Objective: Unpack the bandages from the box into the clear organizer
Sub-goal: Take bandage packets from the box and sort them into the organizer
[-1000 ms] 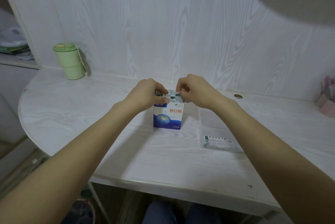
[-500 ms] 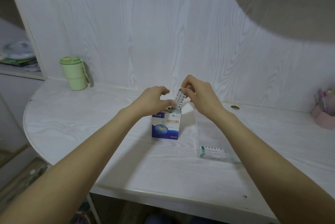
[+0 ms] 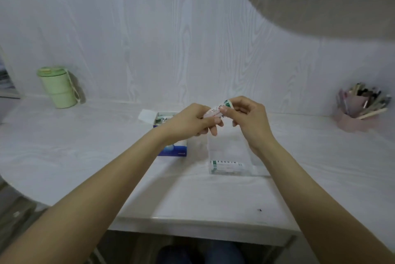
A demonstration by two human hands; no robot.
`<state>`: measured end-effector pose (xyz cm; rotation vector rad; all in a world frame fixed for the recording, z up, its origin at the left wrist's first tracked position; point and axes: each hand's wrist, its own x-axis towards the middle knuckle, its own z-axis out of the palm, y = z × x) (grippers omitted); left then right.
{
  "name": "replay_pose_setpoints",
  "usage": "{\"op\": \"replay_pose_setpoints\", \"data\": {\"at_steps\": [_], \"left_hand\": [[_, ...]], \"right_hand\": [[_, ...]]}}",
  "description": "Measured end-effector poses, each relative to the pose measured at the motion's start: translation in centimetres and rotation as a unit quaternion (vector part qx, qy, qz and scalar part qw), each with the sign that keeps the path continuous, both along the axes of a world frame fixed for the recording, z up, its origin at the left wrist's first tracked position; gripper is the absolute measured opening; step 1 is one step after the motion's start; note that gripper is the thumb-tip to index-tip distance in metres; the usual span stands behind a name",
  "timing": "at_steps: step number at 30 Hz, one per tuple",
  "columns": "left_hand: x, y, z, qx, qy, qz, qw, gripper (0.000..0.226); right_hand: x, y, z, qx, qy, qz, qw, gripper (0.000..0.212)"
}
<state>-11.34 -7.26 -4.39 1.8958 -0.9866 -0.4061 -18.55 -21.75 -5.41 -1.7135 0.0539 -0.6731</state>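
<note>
Both hands pinch one bandage strip above the clear organizer.

Left hand point(image 3: 190, 121) and right hand point(image 3: 249, 118) hold the bandage strip point(image 3: 218, 109) with curled fingers, right of the open bandage box point(image 3: 171, 133); another strip point(image 3: 227, 164) lies inside the clear organizer point(image 3: 229, 152).

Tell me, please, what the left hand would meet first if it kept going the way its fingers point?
Probably the right hand: the left hand points rightward at it, both pinching one bandage. Depth is unclear.

Both hands came off the box point(image 3: 171, 150) and up, and now the left hand point(image 3: 188, 121) and right hand point(image 3: 245, 114) pinch a bandage strip point(image 3: 218, 109) together above the clear organizer point(image 3: 229, 152).
</note>
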Motion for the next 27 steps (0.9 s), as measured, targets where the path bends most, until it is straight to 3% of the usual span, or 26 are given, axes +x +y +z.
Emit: {"op": "replay_pose_setpoints", "data": {"at_steps": [3, 13, 18, 27], "left_hand": [[-1.3, -0.4, -1.5, -0.013, 0.093, -0.001, 0.996, 0.039], [-3.6, -1.0, -5.7, -0.089, 0.235, 0.030, 0.967, 0.021], [-3.7, -0.9, -5.9, -0.112, 0.228, 0.078, 0.964, 0.007], [-3.4, -1.1, -5.7, -0.138, 0.216, 0.152, 0.955, 0.009]], "right_hand": [[-1.4, -0.6, -1.1, 0.015, 0.015, -0.018, 1.000, 0.012], [-4.2, -1.8, -5.5, 0.030, 0.093, -0.025, 0.995, 0.019], [-4.2, -2.2, -5.7, 0.016, 0.117, -0.020, 0.993, 0.018], [-3.9, -2.6, -6.1, 0.034, 0.130, -0.022, 0.991, 0.018]]}}
